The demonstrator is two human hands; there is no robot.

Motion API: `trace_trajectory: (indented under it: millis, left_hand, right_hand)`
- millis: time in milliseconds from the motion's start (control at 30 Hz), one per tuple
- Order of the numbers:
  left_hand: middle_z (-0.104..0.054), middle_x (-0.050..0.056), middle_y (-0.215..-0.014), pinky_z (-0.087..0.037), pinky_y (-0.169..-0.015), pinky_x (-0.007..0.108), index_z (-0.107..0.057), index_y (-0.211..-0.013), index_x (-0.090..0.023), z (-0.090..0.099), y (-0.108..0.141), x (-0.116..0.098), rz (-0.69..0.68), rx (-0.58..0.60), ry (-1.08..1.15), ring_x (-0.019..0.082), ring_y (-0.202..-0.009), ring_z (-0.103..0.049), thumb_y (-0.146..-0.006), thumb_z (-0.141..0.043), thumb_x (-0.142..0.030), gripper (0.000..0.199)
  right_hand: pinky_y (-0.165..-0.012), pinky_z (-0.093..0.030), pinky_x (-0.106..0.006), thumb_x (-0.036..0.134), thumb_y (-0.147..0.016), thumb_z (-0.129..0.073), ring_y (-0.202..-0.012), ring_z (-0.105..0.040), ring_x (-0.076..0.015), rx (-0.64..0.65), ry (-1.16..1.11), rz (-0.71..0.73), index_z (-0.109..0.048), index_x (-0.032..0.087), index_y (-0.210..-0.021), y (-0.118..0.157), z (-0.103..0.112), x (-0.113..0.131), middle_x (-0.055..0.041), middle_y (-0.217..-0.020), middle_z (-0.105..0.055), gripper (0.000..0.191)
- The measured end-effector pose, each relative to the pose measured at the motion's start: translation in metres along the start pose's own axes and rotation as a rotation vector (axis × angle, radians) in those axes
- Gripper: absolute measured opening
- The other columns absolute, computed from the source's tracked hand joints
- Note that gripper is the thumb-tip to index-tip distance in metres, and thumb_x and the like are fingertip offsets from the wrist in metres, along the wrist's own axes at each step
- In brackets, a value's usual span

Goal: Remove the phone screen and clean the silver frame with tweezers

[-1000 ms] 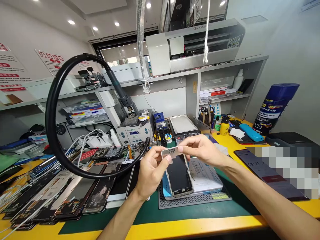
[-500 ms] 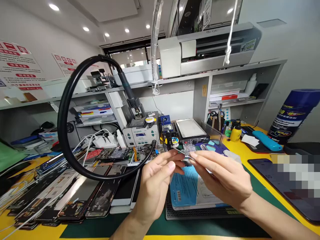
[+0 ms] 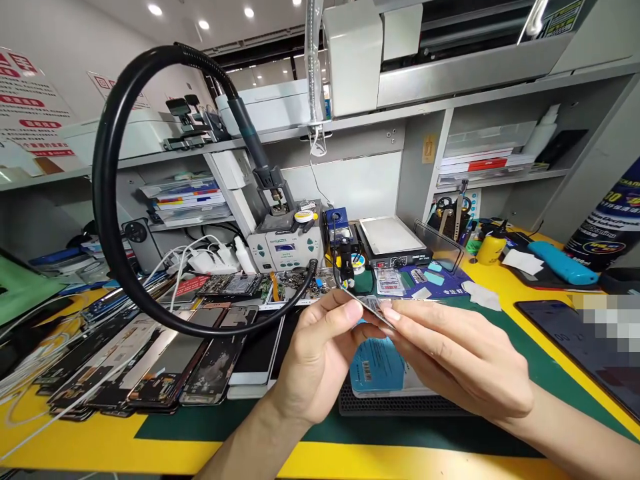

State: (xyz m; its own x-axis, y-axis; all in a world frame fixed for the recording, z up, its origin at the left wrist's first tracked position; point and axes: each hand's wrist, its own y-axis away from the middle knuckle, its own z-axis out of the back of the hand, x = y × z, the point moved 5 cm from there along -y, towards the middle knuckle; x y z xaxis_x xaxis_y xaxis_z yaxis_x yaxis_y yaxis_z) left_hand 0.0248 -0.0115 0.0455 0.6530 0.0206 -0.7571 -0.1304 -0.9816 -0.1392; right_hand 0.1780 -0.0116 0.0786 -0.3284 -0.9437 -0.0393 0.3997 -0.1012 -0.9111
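The 2 hands meet near the middle of the view, raised above the bench, with a thin phone panel (image 3: pixel 369 311) between them, tilted and seen almost edge-on. The left hand (image 3: pixel 316 353) is clamped on the panel's left end, its thumb on the upper side and its fingers reaching behind and below. The right hand (image 3: pixel 465 355) is closed on the other end, thumb and fingertips pinching the edge, the back of the hand turned toward the camera. Under them lies a blue-and-white packet (image 3: pixel 376 368) on a black perforated mat (image 3: pixel 400 407), which rests on a green work mat (image 3: pixel 305 430) over the yellow bench (image 3: pixel 240 460). To the left, opened phones (image 3: pixel 213 373) lie side by side. Behind the hands stand a grey rework station (image 3: pixel 289 252) with a thick black hose (image 3: pixel 106 153) looping leftward, and, to its right, a flat heating plate (image 3: pixel 393 237). At the right are a yellow bottle (image 3: pixel 493 247), a blue-handled tool (image 3: pixel 563 262), a spray can (image 3: pixel 607 227) cut off by the picture's edge, and a large dark phone (image 3: pixel 555 333), partly pixelated.
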Motion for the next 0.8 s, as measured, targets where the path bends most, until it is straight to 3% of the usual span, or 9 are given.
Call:
trace_trajectory:
  millis: [233, 533, 800]
  left_hand:
    - [-0.074, 0.004, -0.090, -0.057, -0.088, 0.035, -0.076, -0.084, -0.018, 0.003, 0.001, 0.003, 0.014, -0.064, 0.008, 0.020, -0.087, -0.068, -0.083, -0.076, -0.033, 0.015]
    - [-0.076, 0.005, -0.099, -0.055, -0.094, 0.037, -0.077, -0.098, -0.020, 0.005, 0.002, 0.003, 0.024, -0.039, -0.004, 0.025, -0.101, -0.069, -0.085, -0.072, -0.034, 0.020]
    - [-0.076, 0.006, -0.104, -0.051, -0.100, 0.040, -0.077, -0.104, -0.023, 0.001, 0.006, -0.001, -0.093, -0.006, -0.234, 0.027, -0.107, -0.068, -0.080, -0.077, -0.028, 0.025]
  right_hand:
    - [-0.077, -0.064, -0.023, 0.009, -0.093, -0.063, -0.086, -0.078, -0.0161, 0.030, 0.001, 0.015, -0.068, 0.024, -0.115, 0.003, -0.002, 0.003, -0.0067, -0.096, -0.082, 0.027]
    - [-0.099, -0.058, -0.022, 0.005, -0.090, -0.066, -0.107, -0.074, -0.0175, 0.085, -0.019, 0.055, -0.069, 0.014, -0.118, 0.017, -0.008, -0.001, -0.0114, -0.111, -0.078, 0.029]
    - [-0.101, -0.059, -0.027, 0.007, -0.091, -0.064, -0.111, -0.073, -0.0211, 0.104, 0.006, 0.048, -0.066, 0.019, -0.129, 0.021, -0.003, -0.004, -0.0083, -0.119, -0.076, 0.039]
